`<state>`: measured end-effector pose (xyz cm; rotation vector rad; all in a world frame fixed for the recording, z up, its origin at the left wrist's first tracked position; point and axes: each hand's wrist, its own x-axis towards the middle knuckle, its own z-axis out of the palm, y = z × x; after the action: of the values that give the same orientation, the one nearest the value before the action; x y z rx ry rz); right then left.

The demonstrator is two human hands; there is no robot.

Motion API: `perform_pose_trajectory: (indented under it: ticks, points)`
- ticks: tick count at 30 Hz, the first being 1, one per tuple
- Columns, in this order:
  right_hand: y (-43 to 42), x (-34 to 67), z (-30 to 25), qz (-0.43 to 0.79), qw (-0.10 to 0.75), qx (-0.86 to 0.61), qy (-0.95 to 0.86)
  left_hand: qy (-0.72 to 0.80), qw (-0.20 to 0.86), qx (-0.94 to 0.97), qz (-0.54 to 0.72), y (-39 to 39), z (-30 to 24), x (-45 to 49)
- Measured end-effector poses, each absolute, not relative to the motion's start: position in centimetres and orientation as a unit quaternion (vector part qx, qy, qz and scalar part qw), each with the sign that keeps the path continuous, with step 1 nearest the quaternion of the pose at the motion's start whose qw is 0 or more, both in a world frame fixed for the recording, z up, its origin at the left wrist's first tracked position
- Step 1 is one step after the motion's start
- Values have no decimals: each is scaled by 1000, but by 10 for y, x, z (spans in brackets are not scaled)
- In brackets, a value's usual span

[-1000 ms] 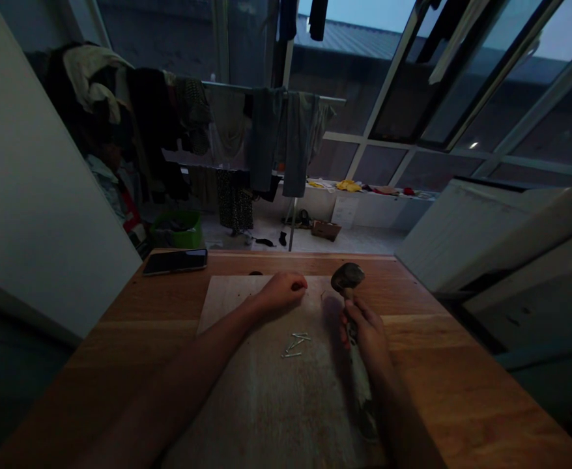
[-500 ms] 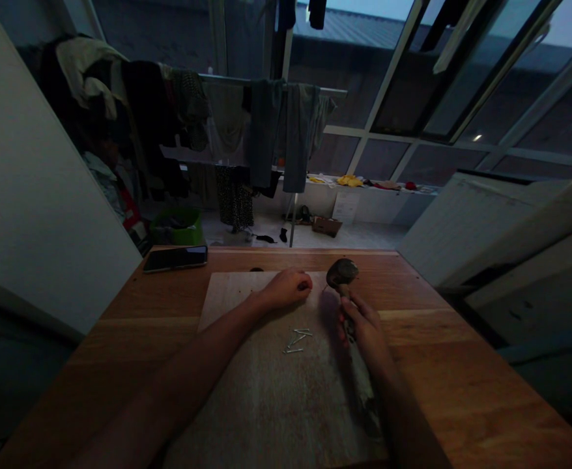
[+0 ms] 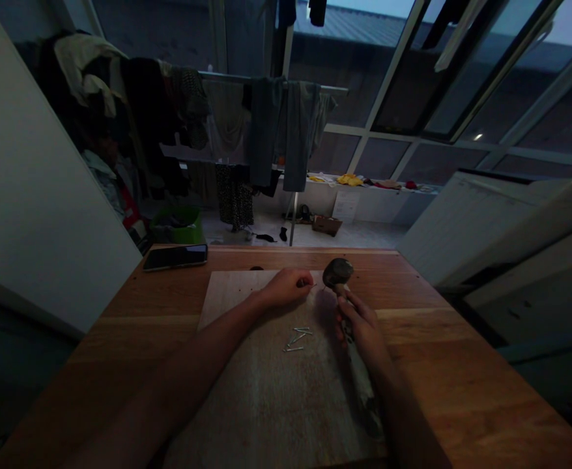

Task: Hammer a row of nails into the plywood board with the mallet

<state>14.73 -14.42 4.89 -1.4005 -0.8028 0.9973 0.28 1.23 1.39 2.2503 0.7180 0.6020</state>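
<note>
My right hand (image 3: pixel 361 326) is wrapped round the handle of a hammer (image 3: pixel 337 272), whose dark head is raised over the far right corner of a pale wooden board (image 3: pixel 266 397). The worn handle runs back along my forearm. My left hand (image 3: pixel 288 286) rests at the board's far side, fingers pinched, and a thin nail (image 3: pixel 314 285) pokes out from the fingertips towards the hammer. Between my arms several loose silver nails (image 3: pixel 296 339) lie in a small group on the board. Just below the hammer head a thin upright line shows, too small to make out.
The board lies on a wooden table (image 3: pixel 442 365). A phone (image 3: pixel 176 258) sits at the far left corner, and a small dark round thing (image 3: pixel 256 268) is behind the board. Past the table stand a laundry rack (image 3: pixel 335 90) with clothes and a green tub (image 3: pixel 188 225).
The hammer head has shifted slightly left, nearer my left hand. My left fingers have turned a little, and the nail tip now shows beyond them.
</note>
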Motion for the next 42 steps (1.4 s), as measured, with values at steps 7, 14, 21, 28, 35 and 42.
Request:
perform_pose_trajectory:
  ticks: [7, 14, 21, 28, 35, 42]
  points:
    - [-144, 148, 48, 425, 585, -596, -350, 283, 342, 867, 229, 13, 15, 3]
    - [-146, 145, 51, 449, 572, -585, -360, 292, 326, 869, 231, 14, 17, 2]
    - [-145, 142, 45, 469, 532, -560, -429, 286, 309, 880, 220, 17, 17, 3]
    - [-147, 141, 42, 457, 547, -558, -426, 286, 310, 878, 228, 17, 16, 2]
    - [-147, 137, 41, 441, 527, -568, -453, 294, 305, 879, 217, 18, 15, 3]
    - [-147, 135, 45, 429, 516, -569, -476, 292, 292, 885, 213, 20, 13, 2]
